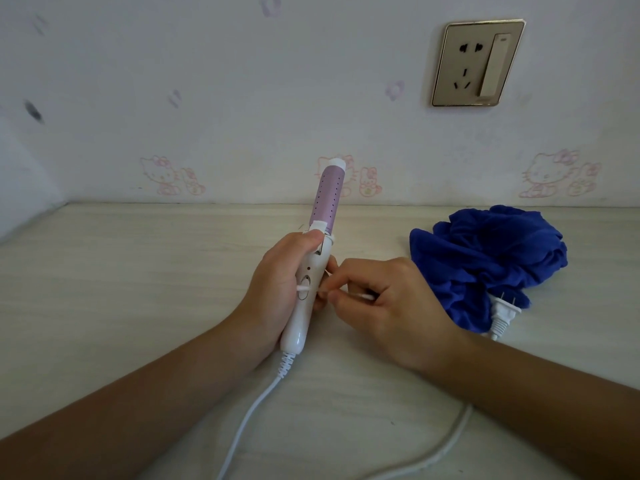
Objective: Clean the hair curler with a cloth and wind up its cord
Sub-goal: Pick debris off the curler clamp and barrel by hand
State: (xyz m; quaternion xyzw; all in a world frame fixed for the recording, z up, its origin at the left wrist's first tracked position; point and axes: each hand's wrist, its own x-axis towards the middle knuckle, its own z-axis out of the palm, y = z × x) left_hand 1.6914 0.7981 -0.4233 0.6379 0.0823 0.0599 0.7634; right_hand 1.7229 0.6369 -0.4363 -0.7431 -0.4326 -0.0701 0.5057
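Note:
My left hand (277,282) grips the white handle of the hair curler (327,199), holding it upright with its purple barrel pointing up toward the wall. My right hand (384,303) pinches a thin white cotton swab (61,288) whose tip touches the oval switch on the handle. The white cord (249,414) runs from the handle's base down off the bottom edge, loops back and ends in a two-pin plug (502,311). The plug lies against a crumpled blue cloth (485,258) at the right.
The pale wood-grain table (138,289) meets a wall with cartoon-cat wallpaper. A gold-framed wall socket with a switch (479,64) sits high on the right.

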